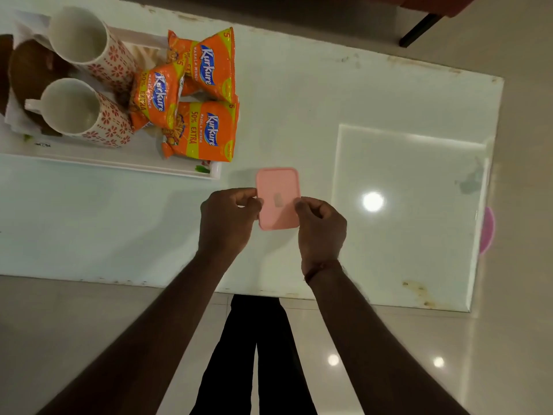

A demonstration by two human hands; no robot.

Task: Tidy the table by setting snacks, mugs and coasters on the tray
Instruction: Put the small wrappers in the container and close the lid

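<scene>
We pinch the pink rectangular lid (pixel 278 199) by its side edges, left hand (pixel 229 217) and right hand (pixel 321 227) both closed on it, above the bench (pixel 299 115), just right of the white tray (pixel 119 166) holding mugs (pixel 74 106) and Kurkure packets (pixel 200 130).

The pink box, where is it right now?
In the head view, the pink box is mid-table, held between the left hand and right hand, just right of the white tray.

Home: snack packs (pixel 200 113), mugs (pixel 78 110), tiled floor (pixel 419 354).
</scene>
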